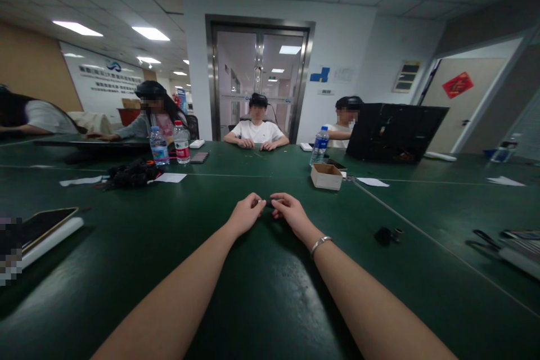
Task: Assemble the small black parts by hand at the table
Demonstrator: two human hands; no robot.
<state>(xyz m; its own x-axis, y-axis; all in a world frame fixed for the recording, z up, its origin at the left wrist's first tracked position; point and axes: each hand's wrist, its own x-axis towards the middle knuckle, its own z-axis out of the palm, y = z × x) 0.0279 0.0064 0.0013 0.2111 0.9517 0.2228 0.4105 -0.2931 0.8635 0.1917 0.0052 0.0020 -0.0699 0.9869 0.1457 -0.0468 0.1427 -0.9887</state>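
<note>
Both my hands meet over the dark green table [270, 292], near the middle of the view. A small dark object [269, 202] sits between their fingertips, too small to identify. My left hand [247, 214] pinches at its left end, where a tiny light-coloured bit shows. My right hand [291, 212], with a silver bracelet on the wrist, has its thumb and fingers closed at the right end of the same object.
An open cardboard box [326, 177] stands ahead to the right, beside a water bottle [319, 145]. Black cables [131, 173] and two bottles are at the left. Small dark items [387, 235] lie right. A phone [40, 228] is far left. Several people sit around.
</note>
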